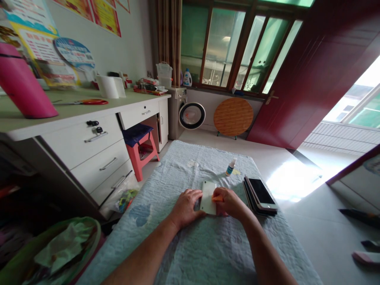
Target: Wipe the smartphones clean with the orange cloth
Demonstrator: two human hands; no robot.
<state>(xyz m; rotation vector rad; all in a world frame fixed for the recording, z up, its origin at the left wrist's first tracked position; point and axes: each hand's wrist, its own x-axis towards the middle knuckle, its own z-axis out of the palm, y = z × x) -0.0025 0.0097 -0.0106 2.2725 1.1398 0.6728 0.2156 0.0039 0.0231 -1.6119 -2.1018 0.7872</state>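
Observation:
A white phone (208,202) lies back-up on the quilted cloth, its camera spot at the upper left. My left hand (188,206) grips its left side, fingers along the edge and thumb at the bottom corner. Over the phone's right half is my right hand (229,201), its fingers closed on a small orange piece (217,198) that touches the phone's back; its exact kind is partly hidden. Something pinkish shows under that hand. Farther off stands a small spray bottle (230,167) with a clear cap. A stack of phones (261,194) lies to the right.
A light blue quilted cloth (184,166) covers the table. On the left are a white desk (89,146) with a pink bottle (25,85), a red stool (144,154) and a green bin (95,233). A washing machine (177,113) with its door open stands behind.

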